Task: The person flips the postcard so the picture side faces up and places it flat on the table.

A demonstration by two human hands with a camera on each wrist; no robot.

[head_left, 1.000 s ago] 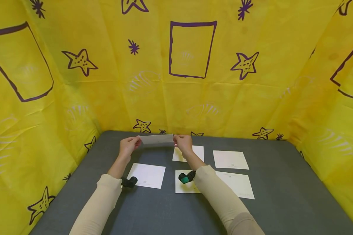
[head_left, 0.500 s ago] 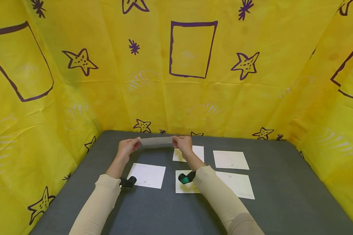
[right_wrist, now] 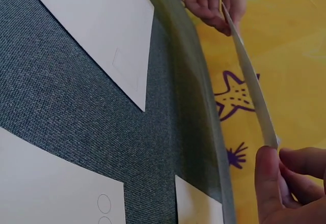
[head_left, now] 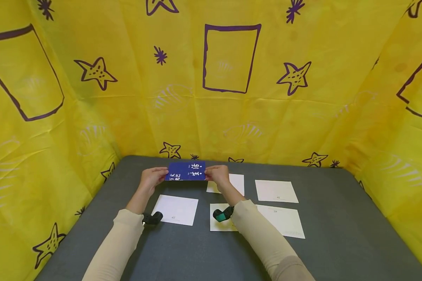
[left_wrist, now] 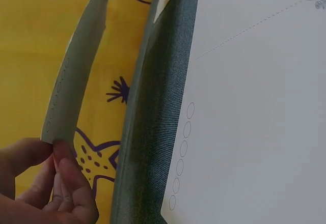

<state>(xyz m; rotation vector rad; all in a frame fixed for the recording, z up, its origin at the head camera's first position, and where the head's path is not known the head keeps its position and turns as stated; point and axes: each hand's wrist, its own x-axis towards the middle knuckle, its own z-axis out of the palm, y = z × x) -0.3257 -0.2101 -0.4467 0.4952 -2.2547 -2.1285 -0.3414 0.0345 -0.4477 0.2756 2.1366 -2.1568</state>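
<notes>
Between both hands, above the far part of the table, is a postcard (head_left: 185, 171), its blue face with white characters toward the head camera. My left hand (head_left: 152, 178) pinches its left edge with thumb and fingers. The opposite edge is pinched by my right hand (head_left: 217, 174). Both wrist views show the pale back of the postcard (left_wrist: 76, 76), with a row of small printed ovals in the left one. Below my left hand lies another postcard (head_left: 176, 210), white side up. A further white postcard (head_left: 236, 182) is partly covered by my right hand and wrist.
To the right on the grey table (head_left: 183, 253) lie more white postcards: one at the back (head_left: 276, 191), one nearer (head_left: 285, 220), and one partly under the right forearm (head_left: 218, 224). A yellow patterned cloth (head_left: 228, 128) rises behind and beside the table.
The held postcard has turned over from its pale side, through a nearly edge-on view, to its blue face. Both hands have stayed nearly in place, and the postcards on the table have not moved.
</notes>
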